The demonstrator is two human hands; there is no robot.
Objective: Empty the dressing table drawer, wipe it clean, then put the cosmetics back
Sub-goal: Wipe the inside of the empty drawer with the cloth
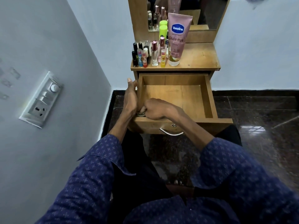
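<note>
The wooden drawer [208, 97] is pulled out, and its visible floor holds no cosmetics. My right hand [156, 109] is inside at the near left corner, fist closed on a small crumpled cloth [142, 110] that is mostly hidden. My left hand [131, 97] lies flat against the outside of the drawer's left wall, fingers straight. On the tabletop [199, 59] stand a pink Vaseline tube [177, 38], a clear perfume bottle [154, 54], nail polish bottles [135, 57], lip balm sticks [144, 59] and a neon green capped bottle [163, 29].
A mirror [186, 12] rises behind the tabletop. The grey wall at left carries a switch panel [42, 99], close to my left arm. Dark polished stone floor [258, 118] spreads to the right. A metal handle [171, 132] is on the drawer front.
</note>
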